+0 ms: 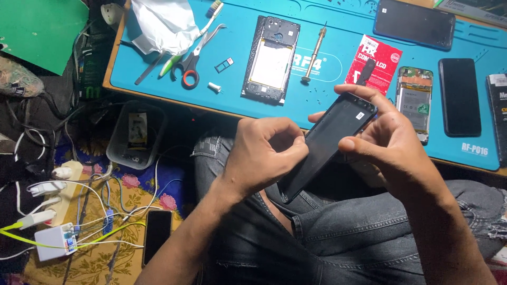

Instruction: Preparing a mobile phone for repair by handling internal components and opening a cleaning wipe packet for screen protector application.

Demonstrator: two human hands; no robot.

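Note:
Both my hands hold a dark phone back panel tilted over my lap, in front of the blue work mat. My left hand pinches the panel's lower left edge with curled fingers. My right hand grips its upper right end, thumb on the face and fingers over the top corner. The panel's lower end points toward my jeans.
On the mat lie an opened phone frame, a screwdriver, scissors, a toothbrush, a white cloth, a red packet, another opened phone and two dark phones. At left sit a grey tray, a power strip with cables and a phone.

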